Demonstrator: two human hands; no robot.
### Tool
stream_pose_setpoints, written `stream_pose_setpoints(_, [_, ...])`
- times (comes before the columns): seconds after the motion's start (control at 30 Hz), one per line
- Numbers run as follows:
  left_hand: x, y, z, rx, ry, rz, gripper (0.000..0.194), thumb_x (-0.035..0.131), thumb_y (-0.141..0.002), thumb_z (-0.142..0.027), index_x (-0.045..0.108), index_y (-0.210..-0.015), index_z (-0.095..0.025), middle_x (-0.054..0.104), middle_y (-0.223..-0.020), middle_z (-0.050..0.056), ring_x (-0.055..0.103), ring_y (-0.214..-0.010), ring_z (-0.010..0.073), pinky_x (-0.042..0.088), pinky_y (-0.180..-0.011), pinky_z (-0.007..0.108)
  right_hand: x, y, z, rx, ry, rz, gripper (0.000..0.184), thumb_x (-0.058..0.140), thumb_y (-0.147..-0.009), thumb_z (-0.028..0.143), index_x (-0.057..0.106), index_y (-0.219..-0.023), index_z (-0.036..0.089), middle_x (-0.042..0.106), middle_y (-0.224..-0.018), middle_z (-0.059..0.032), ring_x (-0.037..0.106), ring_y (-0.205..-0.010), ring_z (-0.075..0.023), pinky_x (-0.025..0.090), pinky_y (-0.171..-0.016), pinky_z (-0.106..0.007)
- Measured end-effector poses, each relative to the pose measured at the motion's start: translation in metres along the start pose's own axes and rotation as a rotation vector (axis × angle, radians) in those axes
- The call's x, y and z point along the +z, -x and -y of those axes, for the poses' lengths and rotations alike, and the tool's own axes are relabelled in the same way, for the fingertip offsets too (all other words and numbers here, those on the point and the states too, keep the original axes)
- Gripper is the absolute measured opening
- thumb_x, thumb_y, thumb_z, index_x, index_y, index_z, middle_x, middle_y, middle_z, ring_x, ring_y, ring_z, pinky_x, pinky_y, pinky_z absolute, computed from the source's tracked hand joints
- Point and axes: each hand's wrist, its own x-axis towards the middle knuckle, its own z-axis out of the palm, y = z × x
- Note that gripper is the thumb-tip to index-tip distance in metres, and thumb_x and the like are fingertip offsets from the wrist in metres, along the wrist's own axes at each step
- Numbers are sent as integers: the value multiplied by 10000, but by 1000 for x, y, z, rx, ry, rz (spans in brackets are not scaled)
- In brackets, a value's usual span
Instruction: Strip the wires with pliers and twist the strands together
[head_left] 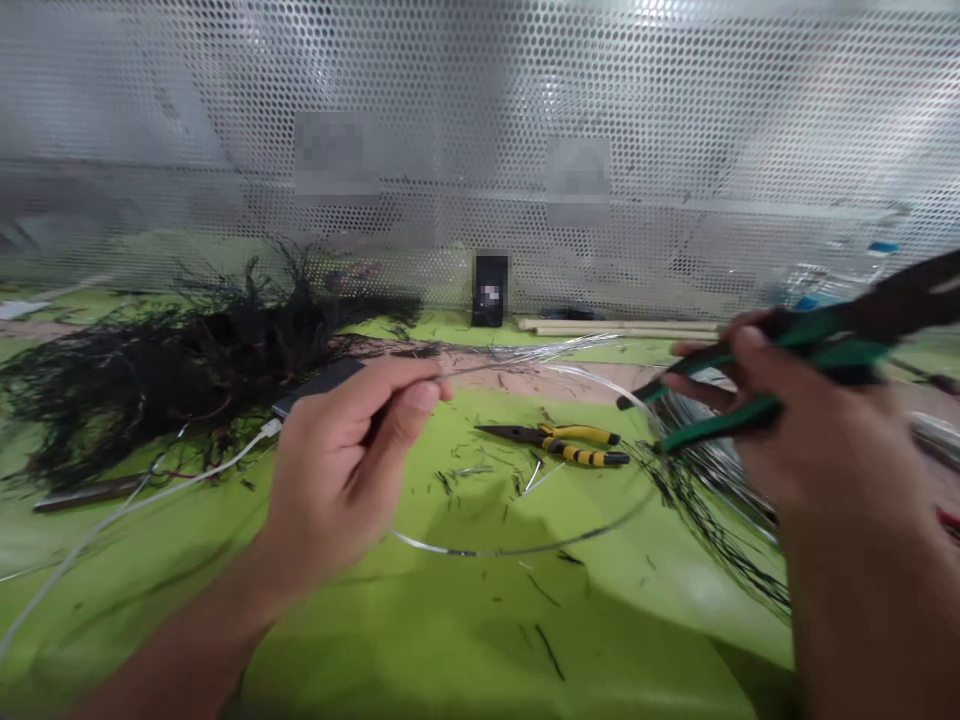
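Observation:
My left hand (341, 450) is closed, its thumb and forefinger pinching a thin wire (480, 366) that points to the right. A longer silvery wire (480, 553) curves from below this hand across the green surface towards the right. In my right hand (810, 420) are green-handled pliers (832, 340), tilted with the dark jaws up and to the right and the handle ends spread apart. Between the hands, yellow-and-black long-nose pliers (570, 440) lie on the green surface. Cut wire scraps (536, 475) are scattered around them.
A large tangle of black wire (202, 345) spreads at the left, near a white cable (202, 478). Coiled wire (712, 465) lies under my right hand. At the back are a small dark box (490, 290), pale sticks (622, 327) and a perforated metal panel (450, 120).

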Motion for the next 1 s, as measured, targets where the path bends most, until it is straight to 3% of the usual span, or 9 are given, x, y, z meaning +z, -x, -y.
stream_pose_setpoints(0.03, [1,2,-3,-21,30,8,150,600,-1081,-298,746,-1092,-260,593,-670,-54,448,-498,65,355,-452,227,8,0,-8,42,19,-64,215,913,-807,444,775,-828,281,754,-849,-29,781,-912,-333,668,-617,-485])
stream_pose_setpoints(0.07, [2,4,-5,-46,61,13,145,601,-1080,-294,743,-1093,-267,578,-671,-55,447,-503,64,356,-458,224,15,2,-14,89,81,-33,243,892,-824,463,760,-847,260,754,-861,-39,776,-901,-315,678,-714,-506])
stream_pose_setpoints(0.23, [7,9,-20,-98,150,85,154,571,-1093,-283,705,-1019,-271,518,-637,-70,395,-497,51,290,-437,213,57,32,-18,125,207,248,204,854,-840,379,771,-932,216,781,-929,-66,738,-845,-271,624,-804,-461])
stream_pose_setpoints(0.3, [9,9,-25,-92,144,115,156,566,-1092,-269,685,-992,-259,517,-634,-75,369,-487,47,248,-418,221,72,49,-11,30,247,421,163,759,-917,323,740,-1043,221,765,-997,-72,718,-875,-259,599,-799,-430])
stream_pose_setpoints(0.37, [12,10,-29,-97,152,145,155,550,-1095,-259,665,-992,-254,498,-619,-83,343,-472,48,227,-406,226,82,64,-4,-116,348,486,165,690,-947,250,690,-1109,218,724,-1028,-81,687,-875,-249,567,-772,-407])
stream_pose_setpoints(0.47, [15,11,-31,-110,157,179,164,523,-1101,-245,632,-979,-251,478,-612,-92,342,-462,47,229,-411,225,87,78,1,-241,476,454,183,642,-944,195,642,-1125,216,659,-985,-74,637,-801,-231,524,-682,-370])
stream_pose_setpoints(0.63, [21,15,-32,-108,107,162,165,508,-1099,-210,593,-961,-237,383,-581,-106,325,-440,43,212,-402,222,85,84,2,-300,561,396,199,603,-927,179,611,-1121,225,640,-979,-83,619,-781,-244,503,-618,-373])
stream_pose_setpoints(0.8, [23,16,-32,-82,60,153,147,497,-1102,-196,564,-976,-231,365,-595,-118,333,-438,30,231,-405,186,88,90,1,-349,575,369,196,592,-916,186,595,-1105,236,624,-998,-99,645,-857,-287,543,-660,-432])
stream_pose_setpoints(1.0, [26,14,-32,-61,-19,129,150,511,-1085,-174,549,-947,-216,372,-586,-123,338,-439,33,245,-421,194,91,96,3,-295,583,378,156,614,-915,212,598,-1068,242,616,-1029,-104,660,-891,-294,575,-730,-482])
